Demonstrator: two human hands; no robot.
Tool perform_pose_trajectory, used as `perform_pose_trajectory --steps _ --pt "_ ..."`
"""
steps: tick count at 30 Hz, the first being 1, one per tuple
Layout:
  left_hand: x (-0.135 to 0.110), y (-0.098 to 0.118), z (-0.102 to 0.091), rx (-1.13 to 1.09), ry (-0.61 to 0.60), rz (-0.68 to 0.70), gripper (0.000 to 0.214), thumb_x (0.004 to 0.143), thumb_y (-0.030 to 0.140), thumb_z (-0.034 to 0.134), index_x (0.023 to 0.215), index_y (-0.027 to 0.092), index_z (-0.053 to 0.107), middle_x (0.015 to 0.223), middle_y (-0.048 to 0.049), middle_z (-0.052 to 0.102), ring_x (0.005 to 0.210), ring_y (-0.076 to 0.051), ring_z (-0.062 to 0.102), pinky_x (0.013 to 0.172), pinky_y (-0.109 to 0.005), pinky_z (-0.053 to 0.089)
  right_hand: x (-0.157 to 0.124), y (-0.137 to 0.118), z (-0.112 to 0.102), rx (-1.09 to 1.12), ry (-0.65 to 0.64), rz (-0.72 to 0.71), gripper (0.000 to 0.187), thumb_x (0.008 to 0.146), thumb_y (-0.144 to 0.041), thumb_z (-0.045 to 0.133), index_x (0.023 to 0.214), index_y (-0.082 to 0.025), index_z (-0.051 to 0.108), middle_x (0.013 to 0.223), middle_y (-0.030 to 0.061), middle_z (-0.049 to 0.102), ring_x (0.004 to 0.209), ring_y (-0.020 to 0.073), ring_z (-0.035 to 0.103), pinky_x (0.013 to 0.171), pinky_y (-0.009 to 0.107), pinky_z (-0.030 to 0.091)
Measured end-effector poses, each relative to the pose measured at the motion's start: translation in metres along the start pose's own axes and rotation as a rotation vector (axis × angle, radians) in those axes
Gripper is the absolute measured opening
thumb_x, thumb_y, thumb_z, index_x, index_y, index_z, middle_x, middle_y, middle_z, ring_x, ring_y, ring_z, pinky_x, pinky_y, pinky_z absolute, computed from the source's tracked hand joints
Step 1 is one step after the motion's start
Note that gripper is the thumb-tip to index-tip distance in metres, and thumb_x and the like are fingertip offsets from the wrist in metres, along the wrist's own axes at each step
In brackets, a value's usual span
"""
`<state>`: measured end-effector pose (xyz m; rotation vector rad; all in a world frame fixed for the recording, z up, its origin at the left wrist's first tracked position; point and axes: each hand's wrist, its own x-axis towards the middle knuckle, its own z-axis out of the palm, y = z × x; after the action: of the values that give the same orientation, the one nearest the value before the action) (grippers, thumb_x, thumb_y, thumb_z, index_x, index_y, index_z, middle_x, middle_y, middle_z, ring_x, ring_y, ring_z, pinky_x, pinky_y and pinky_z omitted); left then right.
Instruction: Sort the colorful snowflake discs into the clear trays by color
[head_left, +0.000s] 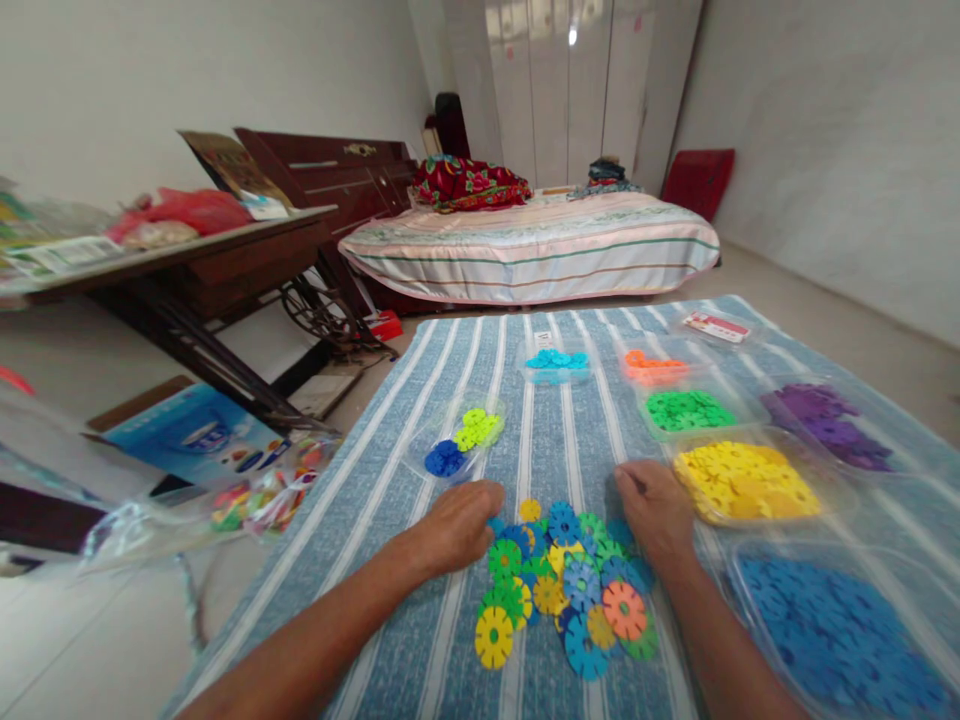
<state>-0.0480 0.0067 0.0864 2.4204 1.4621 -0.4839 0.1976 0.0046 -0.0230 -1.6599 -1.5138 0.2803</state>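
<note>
A mixed pile of notched plastic discs [581, 585] in blue, green, yellow and orange lies on the striped cloth between my hands. My left hand [466, 515] is closed at the pile's left edge, its fingers curled beside a blue disc. On the opposite side, my right hand [657, 512] is also closed, between the pile and a clear tub of yellow discs [746, 482]. Whatever either hand may hold is hidden. Beyond my left hand lies a clear container [420, 450] with dark blue and lime discs.
Tubs of blue discs [840, 625], purple discs [829, 420], green discs [688, 410], orange discs [651, 365] and light blue discs [556, 362] stand around. A lidded box [716, 327] sits at the far right. Beyond the table is a bed [540, 245]; a sewing-machine table [187, 245] stands left.
</note>
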Motion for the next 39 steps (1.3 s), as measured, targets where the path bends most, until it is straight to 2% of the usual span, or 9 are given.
perform_pose_trajectory --steps 5,12,17,20,24,27,30,34,39 --pt "0.013 -0.001 -0.023 -0.030 0.028 0.028 0.012 0.066 0.010 0.048 0.070 0.019 0.054 0.067 -0.0005 0.060 0.066 -0.016 0.056 0.055 -0.024 0.032 0.000 0.000 0.002 0.021 0.026 -0.013 0.028 0.081 -0.034 0.043 0.072 -0.019 0.065 0.075 0.0044 0.063 0.076 0.0187 0.054 0.072 0.030 0.039" --pt "0.083 0.004 -0.073 -0.156 0.385 -0.014 0.014 0.068 0.009 0.052 0.068 0.017 0.064 0.066 0.0000 0.063 0.067 -0.014 0.058 0.062 -0.022 0.039 0.000 0.001 0.005 0.033 0.014 0.003 0.027 0.082 -0.035 0.044 0.075 -0.019 0.064 0.077 0.0044 0.063 0.076 0.0187 0.054 0.072 0.030 0.039" --pt "0.139 0.005 -0.115 -0.155 0.545 -0.104 0.029 0.073 0.010 0.049 0.097 0.012 0.066 0.092 -0.0089 0.067 0.086 -0.019 0.060 0.077 -0.027 0.042 0.000 0.000 0.004 0.051 0.022 0.001 0.027 0.082 -0.035 0.044 0.073 -0.019 0.064 0.075 0.0044 0.063 0.075 0.0185 0.053 0.071 0.030 0.039" --pt "0.147 0.009 -0.123 -0.140 0.561 -0.109 0.035 0.074 0.012 0.051 0.107 0.012 0.063 0.100 -0.0117 0.066 0.093 -0.021 0.059 0.081 -0.029 0.042 0.000 0.001 0.004 0.043 0.020 0.004 0.027 0.081 -0.034 0.045 0.073 -0.019 0.065 0.075 0.0041 0.063 0.075 0.0183 0.053 0.072 0.030 0.039" --pt "0.120 0.022 -0.103 -0.096 0.434 0.023 0.020 0.071 0.014 0.054 0.086 0.016 0.068 0.085 -0.0069 0.068 0.083 -0.019 0.061 0.074 -0.027 0.043 0.000 0.002 0.004 0.025 0.020 0.009 0.027 0.081 -0.034 0.044 0.072 -0.019 0.065 0.075 0.0039 0.064 0.075 0.0182 0.054 0.072 0.030 0.039" --pt "0.088 0.029 -0.076 0.021 0.155 0.198 0.013 0.070 0.017 0.055 0.075 0.017 0.067 0.076 -0.0067 0.068 0.075 -0.020 0.061 0.066 -0.027 0.043 0.001 0.002 0.003 0.002 0.020 0.007 0.027 0.081 -0.035 0.044 0.072 -0.019 0.065 0.075 0.0039 0.064 0.075 0.0182 0.053 0.071 0.029 0.038" --pt "0.063 0.028 -0.050 0.109 -0.017 0.178 0.012 0.071 0.020 0.055 0.073 0.017 0.066 0.077 -0.0089 0.068 0.075 -0.023 0.062 0.063 -0.029 0.043 0.001 0.002 0.002 -0.010 0.021 0.002 0.029 0.081 -0.035 0.044 0.072 -0.019 0.065 0.076 0.0040 0.064 0.075 0.0181 0.053 0.071 0.029 0.038" --pt "0.046 0.021 -0.028 0.076 -0.047 0.146 0.011 0.070 0.017 0.053 0.070 0.017 0.063 0.076 -0.0075 0.066 0.076 -0.022 0.062 0.064 -0.028 0.042 0.001 0.002 0.002 -0.016 0.020 -0.005 0.028 0.081 -0.035 0.043 0.072 -0.019 0.065 0.075 0.0039 0.063 0.075 0.0180 0.053 0.070 0.029 0.038" --pt "0.045 0.014 -0.012 -0.001 0.003 0.105 0.006 0.063 0.017 0.055 0.069 0.019 0.058 0.075 -0.0027 0.063 0.073 -0.018 0.058 0.059 -0.024 0.038 0.001 0.001 0.003 -0.010 0.013 -0.004 0.029 0.081 -0.035 0.043 0.073 -0.018 0.065 0.076 0.0043 0.063 0.075 0.0182 0.054 0.072 0.029 0.038"
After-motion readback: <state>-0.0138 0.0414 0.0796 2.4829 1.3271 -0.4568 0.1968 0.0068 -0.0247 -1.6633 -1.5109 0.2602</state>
